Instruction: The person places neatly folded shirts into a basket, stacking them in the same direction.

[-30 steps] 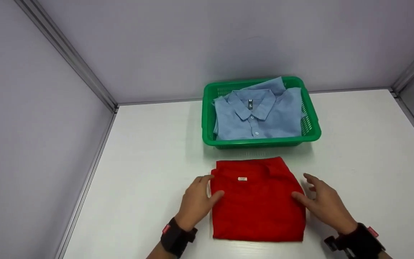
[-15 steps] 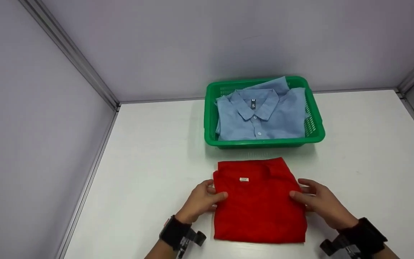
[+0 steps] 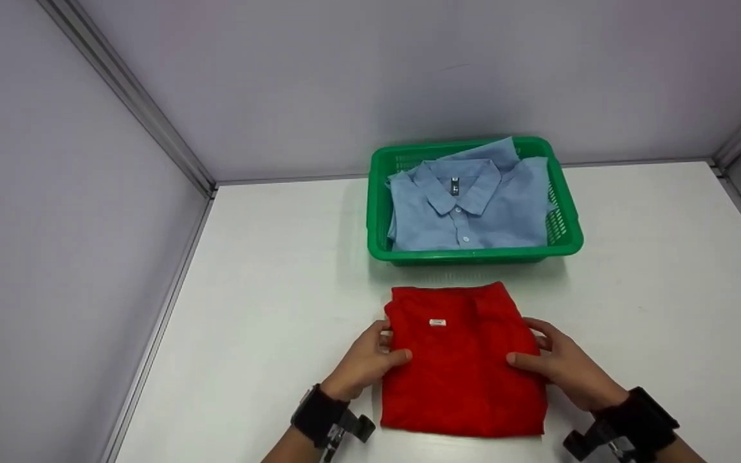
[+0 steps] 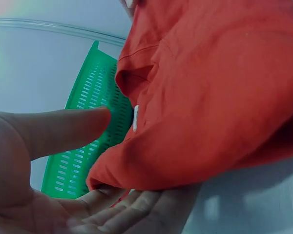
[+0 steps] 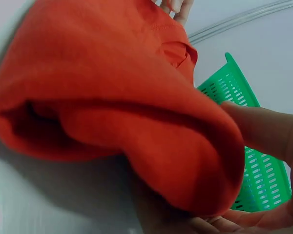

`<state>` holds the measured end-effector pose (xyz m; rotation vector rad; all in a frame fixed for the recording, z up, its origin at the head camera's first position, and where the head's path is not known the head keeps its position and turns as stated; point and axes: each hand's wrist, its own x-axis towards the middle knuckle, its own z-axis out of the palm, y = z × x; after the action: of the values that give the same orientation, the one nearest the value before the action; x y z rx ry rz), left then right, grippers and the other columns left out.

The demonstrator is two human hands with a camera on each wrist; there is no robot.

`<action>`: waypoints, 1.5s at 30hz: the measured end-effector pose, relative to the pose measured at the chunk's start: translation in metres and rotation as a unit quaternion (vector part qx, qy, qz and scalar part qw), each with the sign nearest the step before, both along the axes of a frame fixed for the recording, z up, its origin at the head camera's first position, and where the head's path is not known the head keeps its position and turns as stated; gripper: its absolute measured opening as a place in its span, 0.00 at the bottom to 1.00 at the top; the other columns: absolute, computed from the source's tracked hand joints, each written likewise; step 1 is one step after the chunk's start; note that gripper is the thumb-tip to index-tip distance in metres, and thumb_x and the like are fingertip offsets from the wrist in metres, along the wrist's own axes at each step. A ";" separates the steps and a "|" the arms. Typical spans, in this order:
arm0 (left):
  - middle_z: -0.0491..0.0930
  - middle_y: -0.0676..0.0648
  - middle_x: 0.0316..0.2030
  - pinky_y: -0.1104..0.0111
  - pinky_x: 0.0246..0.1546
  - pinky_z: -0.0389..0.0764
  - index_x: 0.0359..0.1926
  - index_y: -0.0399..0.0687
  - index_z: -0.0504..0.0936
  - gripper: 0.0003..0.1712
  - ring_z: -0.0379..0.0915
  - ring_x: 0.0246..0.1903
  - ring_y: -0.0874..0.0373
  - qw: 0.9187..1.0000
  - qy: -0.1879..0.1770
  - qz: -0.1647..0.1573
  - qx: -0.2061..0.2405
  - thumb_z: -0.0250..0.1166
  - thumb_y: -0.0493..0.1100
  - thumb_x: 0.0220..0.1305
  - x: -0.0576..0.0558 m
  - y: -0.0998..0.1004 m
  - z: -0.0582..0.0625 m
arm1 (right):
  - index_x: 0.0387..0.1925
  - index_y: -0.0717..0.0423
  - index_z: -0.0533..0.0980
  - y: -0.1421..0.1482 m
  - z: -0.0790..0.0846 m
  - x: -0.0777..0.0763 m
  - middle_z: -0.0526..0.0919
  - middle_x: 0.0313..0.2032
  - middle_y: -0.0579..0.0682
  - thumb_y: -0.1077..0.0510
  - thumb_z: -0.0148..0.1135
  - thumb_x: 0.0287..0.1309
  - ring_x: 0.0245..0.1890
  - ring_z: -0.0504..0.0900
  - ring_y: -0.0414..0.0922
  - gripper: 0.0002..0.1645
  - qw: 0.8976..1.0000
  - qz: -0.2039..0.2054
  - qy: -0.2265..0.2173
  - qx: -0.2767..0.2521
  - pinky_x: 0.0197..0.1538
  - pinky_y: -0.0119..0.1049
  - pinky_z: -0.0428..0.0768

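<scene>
A folded red shirt with a small white neck label lies on the white table, in front of the basket. My left hand grips its left edge, thumb on top and fingers tucked beneath. At the opposite edge my right hand holds the cloth the same way. In the left wrist view the fingers pass under the shirt. The right wrist view has the thumb against the bulging folded side, where the layers gape; most of the fingers there are hidden below.
Just behind the shirt stands a green plastic basket with a folded light blue collared shirt in it. More blue cloth shows beneath that one. Grey panels wall the table at the back and both sides.
Both hands have gone from resting beside the red shirt to gripping its sides, fingers sliding underneath. They have drawn slightly inward, and the shirt's upper part is a little narrower with a crease.
</scene>
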<state>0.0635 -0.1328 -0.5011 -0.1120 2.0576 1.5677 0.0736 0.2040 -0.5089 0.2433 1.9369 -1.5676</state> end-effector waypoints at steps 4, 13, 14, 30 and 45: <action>0.82 0.37 0.55 0.58 0.51 0.86 0.72 0.37 0.64 0.36 0.84 0.50 0.52 0.999 -0.018 0.007 0.028 0.68 0.39 0.68 0.000 0.002 -0.001 | 0.83 0.59 0.45 -0.005 0.000 0.000 0.64 0.75 0.67 0.49 0.71 0.67 0.61 0.80 0.51 0.58 1.000 -0.015 -0.004 -0.009 0.60 0.44 0.86; 0.85 0.38 0.50 0.61 0.46 0.87 0.71 0.39 0.64 0.35 0.86 0.46 0.53 0.999 -0.025 0.007 0.038 0.68 0.36 0.68 0.001 0.005 -0.002 | 0.84 0.58 0.42 -0.012 0.004 0.002 0.62 0.75 0.67 0.49 0.71 0.67 0.68 0.74 0.59 0.61 0.999 -0.034 0.024 0.012 0.66 0.49 0.82; 0.85 0.38 0.50 0.61 0.46 0.87 0.71 0.39 0.64 0.35 0.86 0.46 0.53 0.999 -0.024 0.006 0.038 0.68 0.36 0.68 0.001 0.006 -0.002 | 0.84 0.57 0.42 -0.013 0.004 0.002 0.62 0.75 0.66 0.49 0.71 0.67 0.68 0.74 0.58 0.60 0.999 -0.037 0.020 0.003 0.66 0.49 0.83; 0.83 0.39 0.53 0.57 0.49 0.89 0.71 0.41 0.66 0.32 0.86 0.47 0.53 0.998 -0.018 0.009 0.053 0.66 0.33 0.69 0.012 0.004 0.011 | 0.83 0.52 0.47 -0.014 0.015 0.010 0.67 0.72 0.62 0.53 0.71 0.68 0.58 0.80 0.50 0.55 0.997 -0.057 0.012 -0.048 0.58 0.44 0.87; 0.85 0.38 0.56 0.58 0.52 0.89 0.73 0.42 0.64 0.34 0.89 0.45 0.51 0.994 0.043 -0.025 0.095 0.66 0.37 0.71 0.019 0.004 0.084 | 0.84 0.44 0.46 0.004 0.083 0.023 0.67 0.73 0.54 0.54 0.68 0.71 0.63 0.79 0.48 0.53 0.993 -0.049 0.065 -0.085 0.60 0.44 0.87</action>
<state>0.0825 -0.1287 -0.4168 0.0785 1.9467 1.7554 0.0969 0.2077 -0.4259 0.1715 1.8994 -1.8419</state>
